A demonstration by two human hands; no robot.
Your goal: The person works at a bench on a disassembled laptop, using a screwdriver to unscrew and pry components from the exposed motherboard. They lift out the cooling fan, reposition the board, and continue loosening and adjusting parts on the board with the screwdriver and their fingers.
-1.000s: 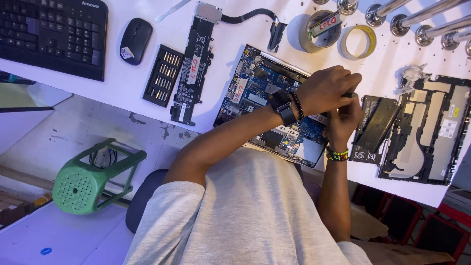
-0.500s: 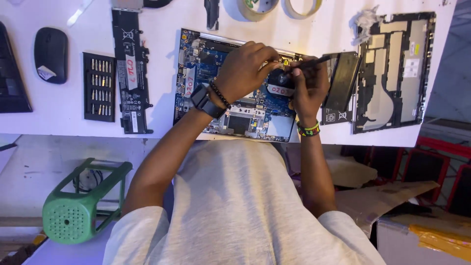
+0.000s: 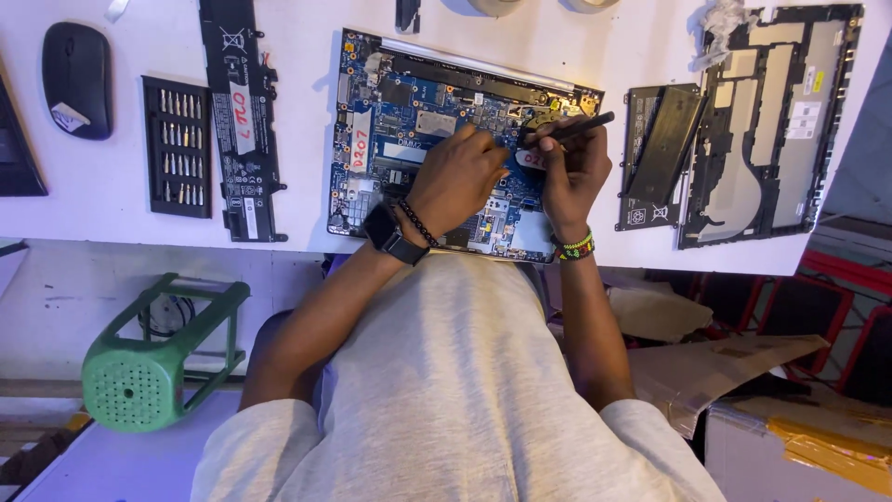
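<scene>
An opened laptop base with a blue circuit board point(image 3: 390, 102) lies on the white table point(image 3: 93, 204) in front of me. My left hand point(image 3: 455, 181), with a black watch and a bead bracelet at the wrist, rests on the middle of the board, fingers curled. My right hand point(image 3: 571, 177), wearing a coloured bead bracelet, grips a slim black screwdriver point(image 3: 571, 128). Its tip points left at the board's upper right area, close to my left fingertips.
Left of the laptop lie a long black battery point(image 3: 237, 121), a black bit set point(image 3: 177, 144), a mouse point(image 3: 76, 79) and a keyboard corner point(image 3: 14, 153). On the right are a black panel point(image 3: 660, 153) and the laptop's bottom cover point(image 3: 771, 121). A green stool point(image 3: 149, 363) and cardboard point(image 3: 725, 367) sit below.
The view has shifted and the table has straightened in the picture. My left hand has slid down from the board's upper right to its middle. My right hand keeps hold of the screwdriver.
</scene>
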